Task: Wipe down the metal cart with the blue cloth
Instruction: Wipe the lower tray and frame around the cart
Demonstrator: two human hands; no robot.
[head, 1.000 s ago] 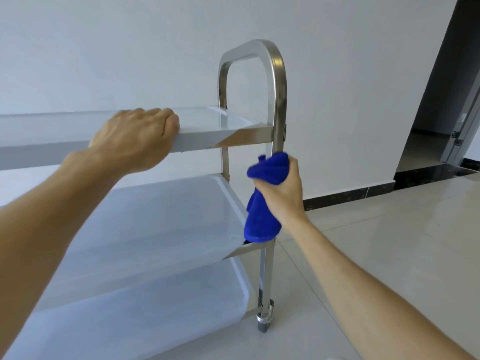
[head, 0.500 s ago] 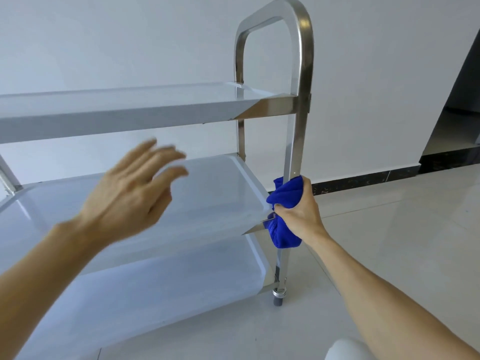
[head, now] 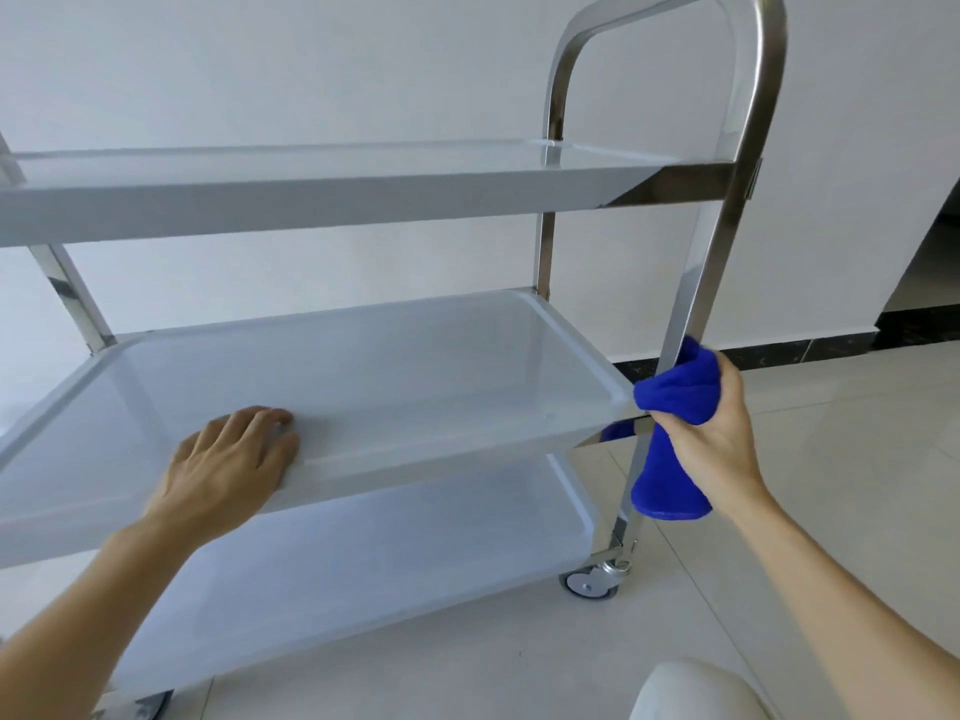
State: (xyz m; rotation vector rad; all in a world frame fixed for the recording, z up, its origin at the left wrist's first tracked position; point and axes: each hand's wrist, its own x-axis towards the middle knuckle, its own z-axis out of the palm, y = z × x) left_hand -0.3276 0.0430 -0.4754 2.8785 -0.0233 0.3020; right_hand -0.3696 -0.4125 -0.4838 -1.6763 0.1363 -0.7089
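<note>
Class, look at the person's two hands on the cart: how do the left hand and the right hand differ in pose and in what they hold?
The left hand lies flat and open on the front rim of the middle shelf, holding nothing; the right hand is closed around the blue cloth. The left hand touches a shelf, while the right hand presses the cloth against the upright post. Both are bare and in contact with the cart.

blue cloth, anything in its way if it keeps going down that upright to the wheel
Only the middle shelf's corner bracket, which meets the upright right where the right hand wraps the blue cloth. Below it the post looks bare down to the wheel.
</note>
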